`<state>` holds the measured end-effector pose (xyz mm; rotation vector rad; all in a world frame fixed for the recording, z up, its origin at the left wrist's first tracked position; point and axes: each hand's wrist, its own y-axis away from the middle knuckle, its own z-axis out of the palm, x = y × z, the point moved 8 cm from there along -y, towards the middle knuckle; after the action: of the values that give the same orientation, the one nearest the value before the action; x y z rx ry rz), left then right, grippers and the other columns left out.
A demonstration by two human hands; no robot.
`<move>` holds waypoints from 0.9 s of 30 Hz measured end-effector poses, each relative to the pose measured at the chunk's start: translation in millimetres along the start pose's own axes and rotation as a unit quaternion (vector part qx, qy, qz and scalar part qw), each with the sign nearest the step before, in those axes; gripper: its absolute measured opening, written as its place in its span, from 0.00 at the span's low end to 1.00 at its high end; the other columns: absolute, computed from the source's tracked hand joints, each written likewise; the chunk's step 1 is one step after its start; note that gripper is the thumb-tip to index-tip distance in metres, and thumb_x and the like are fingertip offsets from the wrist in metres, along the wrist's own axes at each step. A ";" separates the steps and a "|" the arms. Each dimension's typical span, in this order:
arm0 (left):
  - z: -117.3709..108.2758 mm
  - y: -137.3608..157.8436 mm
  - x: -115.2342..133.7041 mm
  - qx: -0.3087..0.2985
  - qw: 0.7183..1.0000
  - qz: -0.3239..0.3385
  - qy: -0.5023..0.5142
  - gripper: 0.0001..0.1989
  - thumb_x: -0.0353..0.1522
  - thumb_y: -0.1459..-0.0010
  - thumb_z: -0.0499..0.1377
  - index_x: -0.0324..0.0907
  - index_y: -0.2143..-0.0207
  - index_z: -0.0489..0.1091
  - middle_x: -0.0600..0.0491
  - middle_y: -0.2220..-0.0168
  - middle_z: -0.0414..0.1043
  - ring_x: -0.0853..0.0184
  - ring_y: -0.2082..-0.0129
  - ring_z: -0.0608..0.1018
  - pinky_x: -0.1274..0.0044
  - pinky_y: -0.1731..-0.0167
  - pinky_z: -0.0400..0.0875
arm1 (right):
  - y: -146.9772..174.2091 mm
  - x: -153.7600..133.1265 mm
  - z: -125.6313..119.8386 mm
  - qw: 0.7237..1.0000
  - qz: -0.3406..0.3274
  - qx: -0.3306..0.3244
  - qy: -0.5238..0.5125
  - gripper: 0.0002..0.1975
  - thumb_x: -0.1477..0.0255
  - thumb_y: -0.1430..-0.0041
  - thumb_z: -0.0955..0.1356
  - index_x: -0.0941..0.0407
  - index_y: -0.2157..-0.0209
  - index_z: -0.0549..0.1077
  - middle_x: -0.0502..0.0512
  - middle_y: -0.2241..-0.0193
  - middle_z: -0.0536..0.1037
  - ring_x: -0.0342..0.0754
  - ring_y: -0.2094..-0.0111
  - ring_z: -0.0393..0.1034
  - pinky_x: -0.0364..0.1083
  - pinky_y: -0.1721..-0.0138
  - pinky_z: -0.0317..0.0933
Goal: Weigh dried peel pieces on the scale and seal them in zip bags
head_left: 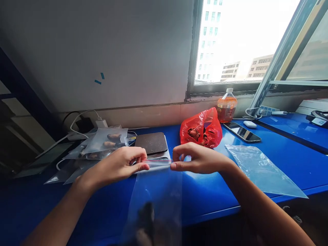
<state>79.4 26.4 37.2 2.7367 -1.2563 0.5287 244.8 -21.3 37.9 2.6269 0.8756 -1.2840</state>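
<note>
A blue bench (212, 194) spans the view; a clear bag (156, 191) hangs below and between the hands, over its front edge; the left hand (120, 163) and right hand (200, 159) each pinch its top edge, thumbs pressed to fingers; beyond sit a red bag (188, 131) and a bottle (227, 111), its print too small to read; far right, a white sticker (319, 121), also illegible.
</note>
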 end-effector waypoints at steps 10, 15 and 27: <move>-83.3 -6.8 108.0 0.239 0.920 0.275 0.141 0.05 0.33 0.37 0.56 0.43 0.67 0.67 0.60 0.76 0.67 0.75 0.79 0.71 0.82 0.78 0.66 | 152.6 55.1 65.0 0.769 0.086 0.524 -0.354 0.15 0.59 0.41 0.69 0.50 0.55 0.71 0.53 0.66 0.76 0.48 0.65 0.74 0.45 0.64 0.71; -83.1 -37.1 137.3 0.268 0.880 0.288 0.267 0.09 0.36 0.35 0.55 0.42 0.68 0.65 0.59 0.77 0.69 0.74 0.78 0.74 0.80 0.75 0.68 | 136.2 48.1 66.2 0.762 0.091 0.513 -0.385 0.32 0.56 0.45 0.70 0.51 0.42 0.63 0.63 0.47 0.71 0.58 0.56 0.74 0.52 0.66 0.74; 71.3 -136.2 91.3 0.107 0.980 0.146 -0.080 0.20 0.33 0.49 0.66 0.43 0.54 0.68 0.44 0.51 0.72 0.52 0.47 0.71 0.61 0.49 0.64 | 217.2 51.0 -30.6 0.600 0.114 0.784 -0.110 0.29 0.68 0.54 0.75 0.49 0.50 0.67 0.49 0.70 0.76 0.46 0.77 0.73 0.46 0.76 0.70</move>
<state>256.0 35.0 10.9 2.8284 -1.7550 0.5008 405.9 -169.0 -16.2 2.8407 -1.3759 -2.9929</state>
